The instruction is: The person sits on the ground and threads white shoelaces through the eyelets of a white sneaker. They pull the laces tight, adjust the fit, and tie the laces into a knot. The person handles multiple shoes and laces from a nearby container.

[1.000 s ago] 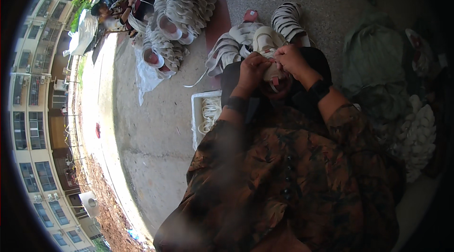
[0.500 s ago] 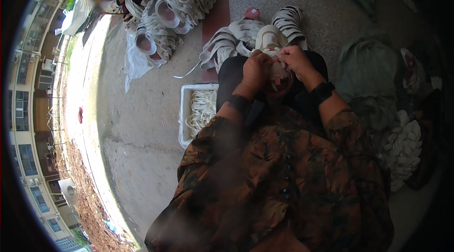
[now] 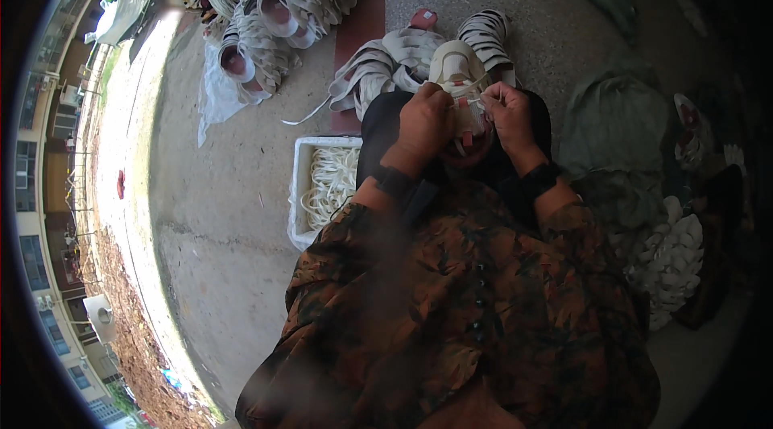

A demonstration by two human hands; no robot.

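Spreading across most of the view, bare concrete floor [image 3: 217, 211], grey and sunlit at the left. Lower down, filling the bottom half, a patterned brown and orange shirt [image 3: 475, 308] with a row of dark buttons down the middle. Off to the right, a heap of green sacks [image 3: 620, 147], with a stack of white shoe soles [image 3: 672, 256] just beside its lower edge. Up at the top, big bundles of white shoe parts [image 3: 298, 2], some with reddish linings, lying next to a sheet of clear plastic [image 3: 213, 95]. Nearer the knees, a smaller pile of white shoe uppers [image 3: 378, 66] on a dark red strip of floor. At the left of the lap, a white plastic crate [image 3: 302, 187] resting on the floor, holding coils of white laces [image 3: 330, 183].

Resting on the dark lap, a white shoe [image 3: 459, 78] with red trim, toe pointing away from the body, held between both hands. Gripping the shoe's left side, left hand [image 3: 423, 123], fingers curled shut against it, a dark band at the wrist. Touching the shoe's right side, right hand [image 3: 507, 111], fingers pinched on a thin white lace [image 3: 477, 84] stretched across the top of the shoe, a dark watch on that wrist. Sitting close together, the 2 hands, with only the shoe's tongue showing between them.
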